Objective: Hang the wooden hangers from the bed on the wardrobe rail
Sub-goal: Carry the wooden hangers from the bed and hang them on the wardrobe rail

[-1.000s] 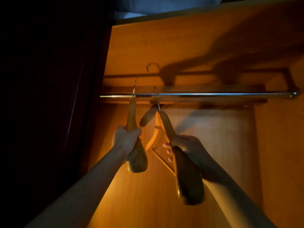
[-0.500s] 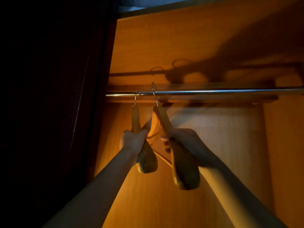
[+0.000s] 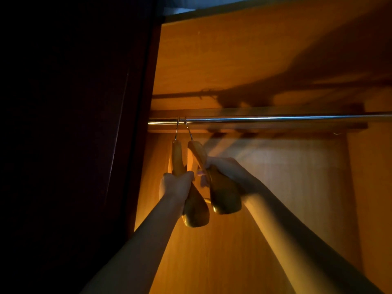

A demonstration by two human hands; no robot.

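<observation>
Two wooden hangers hang by their metal hooks on the chrome wardrobe rail (image 3: 275, 118), close together near its left end. My left hand (image 3: 175, 184) grips the shoulder of the left hanger (image 3: 196, 209). My right hand (image 3: 224, 172) grips the shoulder of the right hanger (image 3: 224, 198), which tilts to the right. Both hooks sit over the rail, almost touching each other. The far halves of both hangers are hidden behind the near ones.
The dark wardrobe door or side panel (image 3: 84, 124) stands just left of the hangers. The orange wooden back wall (image 3: 275, 209) and top panel (image 3: 254, 49) enclose the space. The rail runs bare to the right.
Both hangers have slid left along the rail and come closer together. The right hanger's hook now sits next to the left one's. My hands have moved nearer to each other.
</observation>
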